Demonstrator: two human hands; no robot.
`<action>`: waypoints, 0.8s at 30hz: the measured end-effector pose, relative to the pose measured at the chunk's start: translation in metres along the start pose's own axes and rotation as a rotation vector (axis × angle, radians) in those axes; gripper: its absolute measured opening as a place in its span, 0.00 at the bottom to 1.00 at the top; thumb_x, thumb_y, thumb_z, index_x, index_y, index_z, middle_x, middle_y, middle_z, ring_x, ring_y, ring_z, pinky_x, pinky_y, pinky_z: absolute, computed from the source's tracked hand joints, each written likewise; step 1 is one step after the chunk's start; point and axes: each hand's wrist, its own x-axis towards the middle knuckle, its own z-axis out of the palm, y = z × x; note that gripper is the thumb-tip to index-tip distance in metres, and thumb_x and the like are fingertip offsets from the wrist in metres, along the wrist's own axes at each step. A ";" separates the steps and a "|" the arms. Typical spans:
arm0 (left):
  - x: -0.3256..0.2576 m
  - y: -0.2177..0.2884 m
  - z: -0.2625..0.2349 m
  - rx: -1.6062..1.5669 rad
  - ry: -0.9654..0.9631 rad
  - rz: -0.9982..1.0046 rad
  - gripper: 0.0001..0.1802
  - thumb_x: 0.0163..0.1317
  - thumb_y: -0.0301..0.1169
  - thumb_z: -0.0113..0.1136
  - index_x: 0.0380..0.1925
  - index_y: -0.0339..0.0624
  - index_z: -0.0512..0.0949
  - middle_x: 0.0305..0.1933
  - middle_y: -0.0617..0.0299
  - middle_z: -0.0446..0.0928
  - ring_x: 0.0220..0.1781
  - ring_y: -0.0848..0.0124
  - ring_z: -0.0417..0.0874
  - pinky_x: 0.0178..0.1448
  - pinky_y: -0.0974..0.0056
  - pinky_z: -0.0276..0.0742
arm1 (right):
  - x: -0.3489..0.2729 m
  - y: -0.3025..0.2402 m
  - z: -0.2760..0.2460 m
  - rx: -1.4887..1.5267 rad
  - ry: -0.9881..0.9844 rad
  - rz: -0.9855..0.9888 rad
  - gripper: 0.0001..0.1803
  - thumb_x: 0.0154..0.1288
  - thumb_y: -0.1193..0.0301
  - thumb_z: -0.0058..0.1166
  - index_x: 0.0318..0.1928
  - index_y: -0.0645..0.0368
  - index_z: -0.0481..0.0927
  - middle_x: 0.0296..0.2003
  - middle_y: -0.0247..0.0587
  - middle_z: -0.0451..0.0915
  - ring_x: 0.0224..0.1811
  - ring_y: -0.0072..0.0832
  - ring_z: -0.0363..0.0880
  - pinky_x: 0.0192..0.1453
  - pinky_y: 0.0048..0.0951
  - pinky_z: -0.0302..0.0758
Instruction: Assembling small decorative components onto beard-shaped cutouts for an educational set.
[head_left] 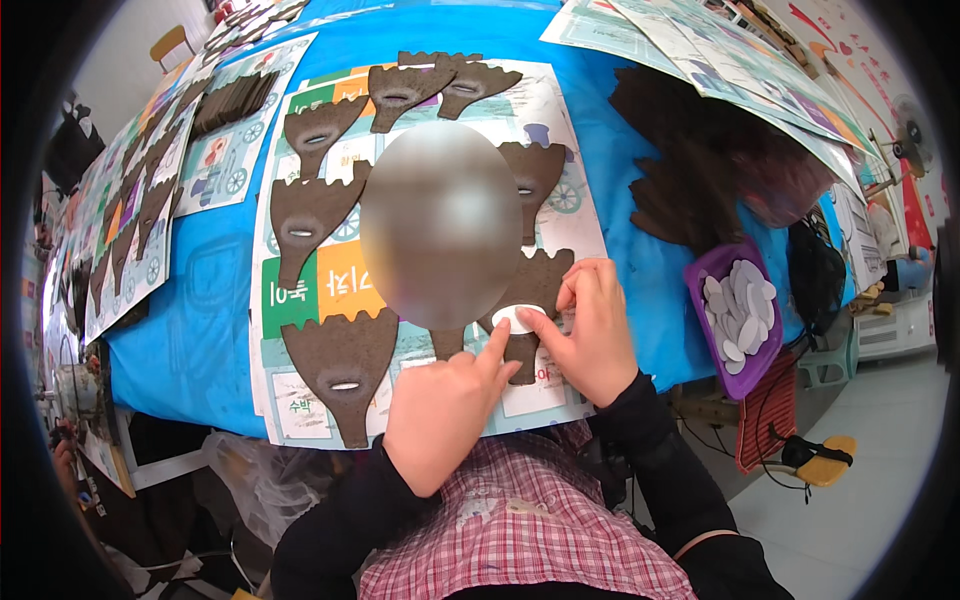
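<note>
A small white oval piece [517,320] lies on a brown felt-like cutout [541,278] with a jagged top and a narrow stem. My left hand [440,408] touches the oval's left edge with its stretched index fingertip. Its other fingers are bent and partly hidden, with nothing seen in them. My right hand [597,335] presses its thumb on the oval's right side, fingers curled at the cutout's edge. To the left lies a similar brown cutout [341,365] with a small pale slit in its middle. A blurred round patch hides the middle of the board.
Several more brown cutouts [312,215] lie around the colourful printed board [595,215] on a blue table cover [205,330]. A purple basket [757,378] at the right holds white ovals. Beyond it are dark piled pieces [680,200] and stacked printed sheets [700,60]. Another board with cutouts stands left.
</note>
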 end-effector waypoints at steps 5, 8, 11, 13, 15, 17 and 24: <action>0.001 -0.013 -0.005 -0.560 0.217 -0.194 0.15 0.71 0.34 0.48 0.52 0.42 0.75 0.24 0.56 0.75 0.23 0.66 0.77 0.29 0.65 0.71 | 0.001 -0.042 -0.028 0.468 -0.140 0.005 0.17 0.55 0.70 0.66 0.36 0.61 0.70 0.36 0.40 0.69 0.38 0.29 0.71 0.43 0.29 0.71; 0.001 -0.008 -0.018 -0.810 0.133 -0.255 0.14 0.73 0.32 0.42 0.51 0.40 0.73 0.24 0.54 0.76 0.25 0.61 0.78 0.30 0.60 0.69 | -0.012 -0.075 -0.034 0.678 -0.422 0.118 0.17 0.57 0.68 0.67 0.38 0.60 0.72 0.31 0.35 0.75 0.30 0.20 0.74 0.35 0.22 0.73; -0.007 -0.014 -0.012 -1.243 0.077 -0.311 0.16 0.75 0.35 0.38 0.56 0.40 0.69 0.30 0.63 0.75 0.31 0.74 0.73 0.35 0.66 0.68 | -0.012 -0.075 -0.023 0.829 -0.454 0.171 0.14 0.60 0.71 0.65 0.40 0.61 0.72 0.31 0.34 0.75 0.31 0.18 0.76 0.33 0.21 0.74; -0.013 -0.011 -0.017 -1.206 0.107 -0.337 0.16 0.75 0.34 0.38 0.57 0.40 0.68 0.30 0.61 0.74 0.32 0.74 0.74 0.36 0.66 0.69 | -0.009 -0.079 -0.021 1.091 -0.490 0.422 0.12 0.63 0.73 0.61 0.42 0.62 0.73 0.31 0.31 0.76 0.33 0.17 0.77 0.32 0.19 0.76; -0.017 -0.014 -0.018 -1.004 0.125 -0.290 0.17 0.73 0.32 0.41 0.60 0.42 0.65 0.28 0.54 0.77 0.29 0.65 0.79 0.34 0.63 0.72 | -0.008 -0.079 -0.019 1.095 -0.540 0.444 0.10 0.65 0.73 0.58 0.43 0.63 0.73 0.30 0.31 0.76 0.33 0.17 0.78 0.31 0.18 0.77; -0.023 -0.014 -0.020 -0.868 0.108 -0.276 0.18 0.73 0.31 0.41 0.60 0.42 0.66 0.27 0.55 0.76 0.28 0.63 0.80 0.33 0.62 0.73 | -0.007 -0.079 -0.020 1.097 -0.584 0.471 0.09 0.66 0.73 0.56 0.44 0.63 0.74 0.30 0.30 0.77 0.32 0.17 0.78 0.30 0.18 0.77; -0.035 -0.021 -0.024 -0.608 -0.013 -0.160 0.21 0.70 0.28 0.46 0.63 0.46 0.64 0.25 0.52 0.79 0.26 0.51 0.82 0.30 0.56 0.75 | 0.003 -0.071 -0.025 0.512 -0.636 0.012 0.10 0.61 0.70 0.59 0.40 0.62 0.78 0.34 0.39 0.81 0.26 0.29 0.80 0.29 0.25 0.75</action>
